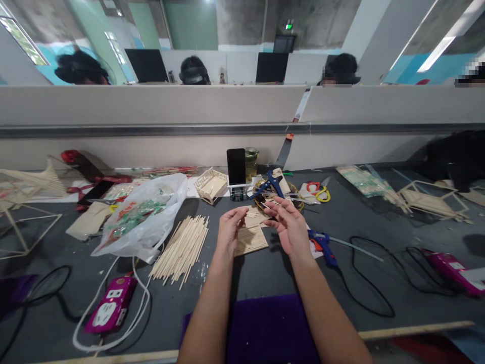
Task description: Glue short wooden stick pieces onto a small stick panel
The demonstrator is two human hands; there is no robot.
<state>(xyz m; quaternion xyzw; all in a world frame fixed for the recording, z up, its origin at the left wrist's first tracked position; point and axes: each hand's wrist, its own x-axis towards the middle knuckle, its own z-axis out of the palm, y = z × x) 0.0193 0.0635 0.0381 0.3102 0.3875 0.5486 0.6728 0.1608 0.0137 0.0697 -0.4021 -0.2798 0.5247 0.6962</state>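
Observation:
My left hand [231, 230] is raised over the worktable with thumb and fingertips pinched together; whatever is between them is too small to make out. To its right, my right hand [291, 227] hovers with curved fingers, a gap showing between thumb and forefinger. Below and between the hands lies a flat panel of thin wooden sticks [250, 240], partly covered by my left hand. A loose pile of wooden sticks [182, 247] rests left of my left arm. Beside my right wrist is a blue glue gun [323, 246] with a glue stick in its back.
Behind my hands stand a phone [236, 167], a jar [251, 163], a small stick-built tray [211, 185] and a basket [299, 202] with blue clippers [270, 185]. Scissors [322, 193] lie right. A plastic bag [147, 217] and a pink power strip [111, 303] with cables sit left.

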